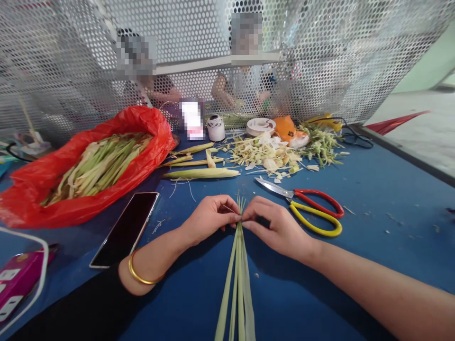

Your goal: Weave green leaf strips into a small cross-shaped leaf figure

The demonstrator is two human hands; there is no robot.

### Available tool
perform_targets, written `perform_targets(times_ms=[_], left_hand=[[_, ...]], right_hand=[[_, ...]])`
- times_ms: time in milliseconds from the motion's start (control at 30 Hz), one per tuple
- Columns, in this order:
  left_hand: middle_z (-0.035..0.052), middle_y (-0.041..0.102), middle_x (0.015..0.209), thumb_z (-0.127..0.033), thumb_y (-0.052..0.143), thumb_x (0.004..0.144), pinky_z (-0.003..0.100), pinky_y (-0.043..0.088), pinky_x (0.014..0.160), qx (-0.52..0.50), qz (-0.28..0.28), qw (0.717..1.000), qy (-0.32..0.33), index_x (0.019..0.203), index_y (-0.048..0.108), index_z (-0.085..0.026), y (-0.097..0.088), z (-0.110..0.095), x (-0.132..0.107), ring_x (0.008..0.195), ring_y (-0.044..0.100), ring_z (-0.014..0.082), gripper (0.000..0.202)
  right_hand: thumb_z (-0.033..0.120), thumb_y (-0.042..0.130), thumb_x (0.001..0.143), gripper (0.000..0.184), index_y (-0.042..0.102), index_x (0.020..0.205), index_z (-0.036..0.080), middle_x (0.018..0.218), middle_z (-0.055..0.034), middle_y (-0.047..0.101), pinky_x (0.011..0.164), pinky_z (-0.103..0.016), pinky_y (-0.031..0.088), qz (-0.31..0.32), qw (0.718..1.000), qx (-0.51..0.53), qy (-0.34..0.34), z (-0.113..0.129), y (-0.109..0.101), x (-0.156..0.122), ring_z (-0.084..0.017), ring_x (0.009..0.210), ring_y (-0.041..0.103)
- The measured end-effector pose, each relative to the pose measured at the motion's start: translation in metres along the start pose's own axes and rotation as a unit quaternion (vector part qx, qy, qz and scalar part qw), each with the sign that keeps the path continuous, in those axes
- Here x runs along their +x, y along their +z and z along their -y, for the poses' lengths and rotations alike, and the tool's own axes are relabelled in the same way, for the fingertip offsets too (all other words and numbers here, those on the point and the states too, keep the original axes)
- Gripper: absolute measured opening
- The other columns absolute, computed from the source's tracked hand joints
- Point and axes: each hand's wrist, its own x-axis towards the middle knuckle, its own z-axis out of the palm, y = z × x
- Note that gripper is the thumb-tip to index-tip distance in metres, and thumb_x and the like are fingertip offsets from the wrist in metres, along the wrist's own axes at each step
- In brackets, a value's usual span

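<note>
On my feed, a smooth blue tabletop (387, 265) bears a crinkled red plastic bag (156, 125) of limp greenish leaf strips (103, 166). Centred, long flat pale-green fibrous blades (241, 279) are gathered at the far end, near ends loose. My left hand (206, 219) and right hand (279, 225) pinch that gathering; whether it's tied, I can't tell.

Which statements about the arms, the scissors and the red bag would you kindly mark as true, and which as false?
1. The left hand and the right hand both have fingertips at the leaf strips. True.
2. No jewellery shows on either arm. False: a gold bracelet circles the left forearm.
3. The scissors lie on the blue table near the right hand. True.
4. Both scissor handles are red. False: one is red, the other yellow.
5. The red bag gapes open. True.
</note>
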Motion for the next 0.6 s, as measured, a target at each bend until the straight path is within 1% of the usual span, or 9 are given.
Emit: perform_targets(times_ms=[67,133,200,267,367,433,500,567,600], left_hand=[[-0.0026,0.063,0.059,-0.022,0.071,0.071,0.017,0.041,0.047,0.001,-0.003,1.0,-0.001,0.076,0.061,-0.016,0.0,0.001,0.0,0.057,0.058,0.0096,0.013],[-0.0023,0.065,0.061,-0.022,0.072,0.07,0.017,0.041,0.047,0.008,-0.009,1.0,0.003,0.076,0.061,-0.016,0.0,0.003,0.0,0.057,0.059,0.0097,0.013],[-0.0021,0.066,0.063,-0.021,0.073,0.07,0.018,0.044,0.051,0.03,-0.02,0.999,0.022,0.076,0.063,-0.016,-0.001,0.005,0.0,0.059,0.06,0.0098,0.013],[-0.0017,0.068,0.067,-0.02,0.072,0.07,0.019,0.047,0.058,0.067,-0.036,0.996,0.056,0.077,0.064,-0.016,-0.001,0.006,0.0,0.062,0.062,0.0103,0.011],[-0.0015,0.071,0.074,-0.019,0.068,0.075,0.021,0.049,0.065,0.153,-0.068,0.979,0.114,0.08,0.066,-0.018,0.0,0.005,-0.003,0.068,0.065,0.0115,0.005],[-0.002,0.072,0.077,-0.017,0.064,0.079,0.022,0.048,0.066,0.239,-0.099,0.953,0.159,0.082,0.067,-0.02,0.001,0.005,-0.006,0.071,0.066,0.0121,0.006],[-0.0017,0.072,0.079,-0.015,0.06,0.081,0.023,0.047,0.069,0.332,-0.129,0.912,0.204,0.085,0.067,-0.021,0.003,0.007,-0.009,0.074,0.066,0.0134,0.01],[-0.0007,0.072,0.081,-0.014,0.058,0.082,0.025,0.046,0.071,0.4,-0.151,0.875,0.229,0.088,0.066,-0.021,0.005,0.009,-0.011,0.077,0.066,0.0152,0.012],[-0.0002,0.071,0.081,-0.014,0.058,0.082,0.026,0.046,0.071,0.421,-0.16,0.862,0.231,0.089,0.066,-0.021,0.005,0.011,-0.011,0.077,0.066,0.0158,0.013]], right_hand=[[0.013,0.054,0.086,0.014,0.057,0.098,0.021,0.085,-0.0018,0.064,0.064,-0.025,0.047,-0.02,0.998,0.04,0.051,-0.001,0.002,0.0,-0.014,0.071,0.06],[0.011,0.051,0.086,0.021,0.054,0.104,0.022,0.09,-0.0019,0.068,0.066,-0.026,0.048,-0.013,0.996,0.047,0.074,-0.003,0.004,0.0,-0.014,0.074,0.063],[0.01,0.049,0.086,0.021,0.054,0.102,0.022,0.093,-0.0023,0.07,0.071,-0.028,0.048,0.006,0.997,0.021,0.07,-0.005,0.005,0.0,-0.017,0.081,0.065],[0.011,0.049,0.087,0.02,0.056,0.1,0.023,0.094,-0.0027,0.071,0.073,-0.029,0.048,0.014,0.998,-0.013,0.06,-0.006,0.006,0.0,-0.019,0.087,0.066],[0.011,0.049,0.087,0.02,0.056,0.102,0.023,0.098,-0.0033,0.072,0.075,-0.031,0.048,0.016,0.998,-0.04,0.051,-0.008,0.007,-0.001,-0.021,0.09,0.066],[0.01,0.049,0.087,0.022,0.056,0.104,0.023,0.099,-0.0032,0.072,0.075,-0.032,0.048,0.015,0.997,-0.051,0.05,-0.009,0.008,-0.001,-0.021,0.091,0.066],[0.01,0.05,0.086,0.024,0.055,0.105,0.023,0.1,-0.003,0.072,0.075,-0.032,0.048,0.013,0.997,-0.062,0.047,-0.009,0.009,-0.002,-0.021,0.091,0.066],[0.009,0.05,0.086,0.024,0.055,0.105,0.023,0.1,-0.0028,0.073,0.075,-0.032,0.048,0.012,0.997,-0.069,0.04,-0.008,0.009,-0.002,-0.021,0.091,0.066],[0.009,0.05,0.086,0.025,0.055,0.106,0.023,0.1,-0.0028,0.073,0.076,-0.032,0.048,0.013,0.997,-0.071,0.034,-0.008,0.009,-0.001,-0.021,0.092,0.066]])
